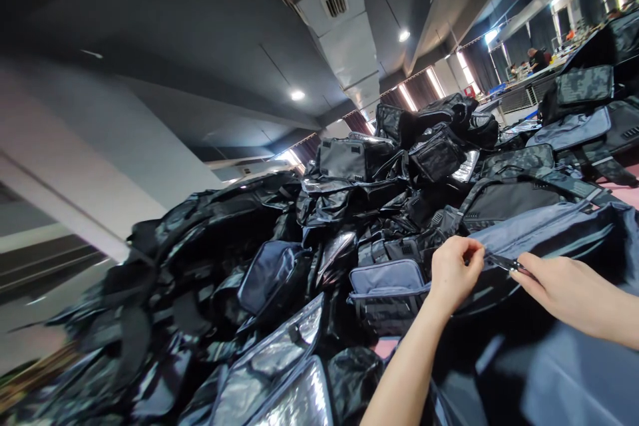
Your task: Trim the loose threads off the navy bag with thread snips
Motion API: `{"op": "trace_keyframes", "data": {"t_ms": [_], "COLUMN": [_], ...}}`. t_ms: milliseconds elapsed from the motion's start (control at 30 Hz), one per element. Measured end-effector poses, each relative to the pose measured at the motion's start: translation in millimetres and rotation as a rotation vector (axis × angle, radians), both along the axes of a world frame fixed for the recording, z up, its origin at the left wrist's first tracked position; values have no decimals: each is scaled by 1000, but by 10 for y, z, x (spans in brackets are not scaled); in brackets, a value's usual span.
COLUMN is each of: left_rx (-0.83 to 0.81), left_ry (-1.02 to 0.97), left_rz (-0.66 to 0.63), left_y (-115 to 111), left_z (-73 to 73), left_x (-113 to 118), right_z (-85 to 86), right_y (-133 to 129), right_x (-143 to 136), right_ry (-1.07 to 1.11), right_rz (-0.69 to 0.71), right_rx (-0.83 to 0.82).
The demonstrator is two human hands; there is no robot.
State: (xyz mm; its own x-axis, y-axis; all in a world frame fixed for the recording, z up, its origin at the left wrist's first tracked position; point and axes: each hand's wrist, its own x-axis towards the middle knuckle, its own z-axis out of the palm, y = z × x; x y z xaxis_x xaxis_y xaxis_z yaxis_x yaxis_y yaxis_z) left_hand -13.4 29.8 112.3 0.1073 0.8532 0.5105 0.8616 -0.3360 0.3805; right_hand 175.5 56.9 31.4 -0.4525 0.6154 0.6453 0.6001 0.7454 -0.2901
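A black bag with blue-grey lining (529,229) lies spread out at the right. Over its edge, my left hand (455,269) is closed with thumb and finger pinched together; what it pinches is too small to make out. The small dark thread snips (505,262) are held in my right hand (564,289), their tips pointing left and close to the fingertips of my left hand.
A large heap of black bags (344,160) fills the middle and left, some with silver linings (272,363). More bags (584,86) lie at the right. A white pillar (100,140) stands at the left. Far back, a person (538,60) is near long tables.
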Motion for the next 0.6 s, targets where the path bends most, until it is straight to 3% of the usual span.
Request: {"op": "trace_keyframes", "data": {"t_ms": [233,433,533,600], "left_rx": [66,-17,-98,-188], "left_ry": [6,-232,-36,158], "left_rz": [-54,-121,-94,-36], "left_y": [-29,-122,-245,-330], "left_z": [-48,63,122,119], "left_x": [25,-21,-75,-94], "right_z": [58,82,147,125], "right_y": [57,89,77,53], "right_x": [-42,48,157,251], "right_ry": [-30,43,77,91], "right_rz": [5,138,249,280], "right_rx": [100,-224,-368,-365]}}
